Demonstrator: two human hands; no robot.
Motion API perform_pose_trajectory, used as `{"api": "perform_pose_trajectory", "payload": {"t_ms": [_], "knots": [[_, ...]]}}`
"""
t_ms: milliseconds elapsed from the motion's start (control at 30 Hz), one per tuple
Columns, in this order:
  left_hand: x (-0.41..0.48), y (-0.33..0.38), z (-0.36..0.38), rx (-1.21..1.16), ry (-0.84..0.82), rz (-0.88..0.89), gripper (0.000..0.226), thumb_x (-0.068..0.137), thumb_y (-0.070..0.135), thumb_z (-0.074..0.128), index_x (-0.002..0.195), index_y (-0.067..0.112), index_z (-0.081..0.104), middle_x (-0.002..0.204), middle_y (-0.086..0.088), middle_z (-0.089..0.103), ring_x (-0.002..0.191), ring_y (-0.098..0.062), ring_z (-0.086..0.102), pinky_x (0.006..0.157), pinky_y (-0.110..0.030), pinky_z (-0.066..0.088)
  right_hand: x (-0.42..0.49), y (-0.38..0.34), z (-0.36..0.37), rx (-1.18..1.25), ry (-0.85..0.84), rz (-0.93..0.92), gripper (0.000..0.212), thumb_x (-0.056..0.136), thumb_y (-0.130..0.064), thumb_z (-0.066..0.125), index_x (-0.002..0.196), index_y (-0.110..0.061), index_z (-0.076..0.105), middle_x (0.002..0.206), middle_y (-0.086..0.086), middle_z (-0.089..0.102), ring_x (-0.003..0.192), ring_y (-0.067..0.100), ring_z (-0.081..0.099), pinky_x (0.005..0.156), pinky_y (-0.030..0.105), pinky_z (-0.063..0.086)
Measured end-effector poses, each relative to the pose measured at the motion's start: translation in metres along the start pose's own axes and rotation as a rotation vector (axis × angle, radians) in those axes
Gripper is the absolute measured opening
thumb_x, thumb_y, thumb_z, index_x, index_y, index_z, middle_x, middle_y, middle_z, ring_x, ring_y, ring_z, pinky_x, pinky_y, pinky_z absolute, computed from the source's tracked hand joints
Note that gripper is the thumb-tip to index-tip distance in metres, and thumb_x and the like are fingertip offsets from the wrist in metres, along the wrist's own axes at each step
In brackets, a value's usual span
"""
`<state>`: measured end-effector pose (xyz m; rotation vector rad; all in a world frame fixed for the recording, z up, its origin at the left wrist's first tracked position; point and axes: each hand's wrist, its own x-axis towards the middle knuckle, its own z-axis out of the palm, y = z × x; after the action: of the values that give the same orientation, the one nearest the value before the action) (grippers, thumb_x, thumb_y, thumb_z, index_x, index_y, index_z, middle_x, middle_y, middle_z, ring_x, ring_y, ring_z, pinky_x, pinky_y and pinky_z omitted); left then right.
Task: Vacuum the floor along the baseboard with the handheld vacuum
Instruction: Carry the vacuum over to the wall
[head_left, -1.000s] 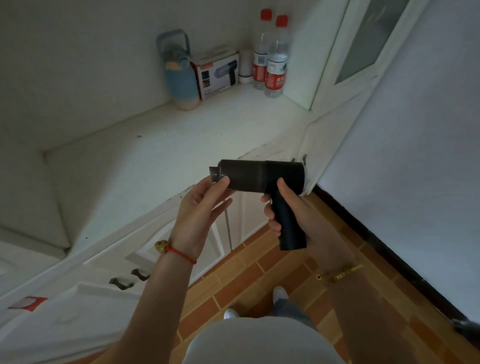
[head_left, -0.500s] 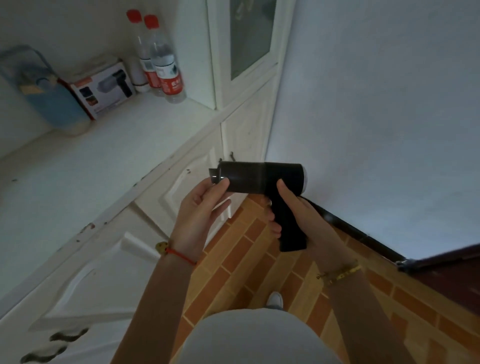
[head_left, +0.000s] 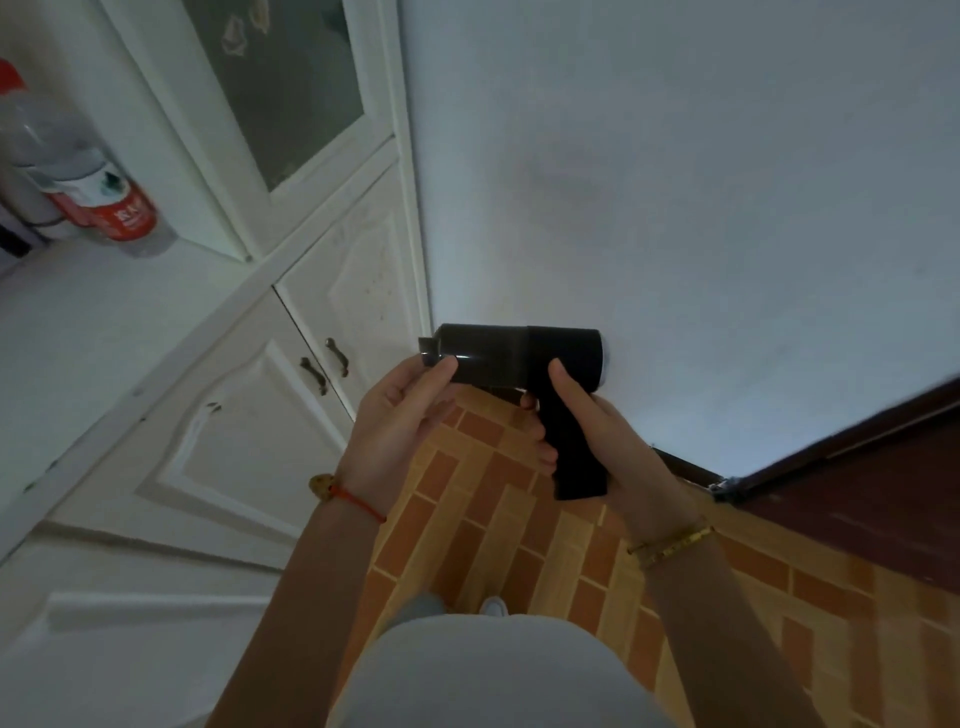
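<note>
A black pistol-shaped handheld vacuum is held at chest height in front of the white wall, its barrel level and nozzle pointing left. My right hand grips its handle, thumb lying up along the body. My left hand pinches the nozzle end of the barrel between thumb and fingers. A dark baseboard runs along the foot of the wall at the right, above the brick-pattern tile floor.
White cabinets with dark handles stand at the left, under a white counter carrying water bottles. A glass-panelled cabinet door rises behind. A dark red door is at the right. My shoe shows below.
My view has swung right, away from the counter toward the wall and red door. Both hands keep the same hold on the vacuum.
</note>
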<state>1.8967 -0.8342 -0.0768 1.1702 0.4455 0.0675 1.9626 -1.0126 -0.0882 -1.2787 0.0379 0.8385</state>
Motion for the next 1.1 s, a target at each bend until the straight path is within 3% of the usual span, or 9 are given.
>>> {"api": "perform_pose_trajectory", "payload": {"t_ms": [367, 533, 633, 733, 867, 1100], "knots": [[0.107, -0.005, 0.027, 0.113, 0.004, -0.056, 0.026, 0.093, 0.018, 0.063, 0.118, 0.010, 0.066, 0.092, 0.001, 0.077, 0.083, -0.007, 0.073, 0.069, -0.016, 0.055, 0.070, -0.027, -0.044, 0.022, 0.160, 0.013, 0.062, 0.074, -0.059, 0.066, 0.103, -0.005, 0.059, 0.069, 0.004, 0.061, 0.051, 0.014, 0.056, 0.049, 0.023, 0.049], [0.182, -0.005, 0.025, 0.194, 0.000, -0.080, 0.048, 0.086, 0.029, 0.069, 0.130, 0.013, 0.060, 0.108, -0.006, 0.075, 0.099, -0.012, 0.072, 0.077, -0.018, 0.056, 0.128, -0.051, -0.060, 0.027, 0.205, 0.020, 0.057, 0.076, -0.059, 0.065, 0.099, -0.007, 0.063, 0.070, 0.005, 0.061, 0.053, 0.013, 0.057, 0.051, 0.023, 0.050], [0.223, 0.005, 0.024, 0.241, -0.019, -0.084, 0.068, 0.071, 0.043, 0.071, 0.132, 0.016, 0.058, 0.110, -0.002, 0.075, 0.106, -0.013, 0.070, 0.093, -0.028, 0.054, 0.163, -0.068, -0.065, 0.032, 0.208, 0.017, 0.052, 0.079, -0.057, 0.063, 0.096, -0.008, 0.064, 0.070, 0.004, 0.061, 0.053, 0.014, 0.057, 0.051, 0.023, 0.050], [0.262, 0.012, 0.021, 0.254, -0.021, -0.095, 0.078, 0.064, 0.048, 0.072, 0.133, 0.014, 0.057, 0.111, -0.005, 0.074, 0.106, -0.015, 0.070, 0.100, -0.037, 0.051, 0.195, -0.080, -0.069, 0.037, 0.212, 0.013, 0.054, 0.078, -0.058, 0.062, 0.101, -0.008, 0.063, 0.070, 0.004, 0.061, 0.054, 0.014, 0.057, 0.053, 0.024, 0.050], [0.307, 0.013, 0.019, 0.285, -0.031, -0.118, 0.059, 0.082, 0.037, 0.070, 0.135, 0.014, 0.056, 0.115, -0.007, 0.072, 0.106, -0.017, 0.070, 0.103, -0.041, 0.050, 0.229, -0.088, -0.074, 0.061, 0.224, 0.006, 0.056, 0.079, -0.058, 0.062, 0.104, -0.008, 0.062, 0.070, 0.003, 0.062, 0.055, 0.015, 0.057, 0.055, 0.024, 0.051], [0.359, 0.003, 0.015, 0.268, -0.006, -0.193, 0.050, 0.090, 0.024, 0.066, 0.136, 0.012, 0.053, 0.121, -0.013, 0.068, 0.103, -0.019, 0.071, 0.096, -0.033, 0.053, 0.277, -0.092, -0.084, 0.066, 0.269, 0.053, 0.054, 0.083, -0.056, 0.063, 0.105, -0.006, 0.065, 0.073, 0.008, 0.061, 0.057, 0.017, 0.058, 0.055, 0.026, 0.051]]}}
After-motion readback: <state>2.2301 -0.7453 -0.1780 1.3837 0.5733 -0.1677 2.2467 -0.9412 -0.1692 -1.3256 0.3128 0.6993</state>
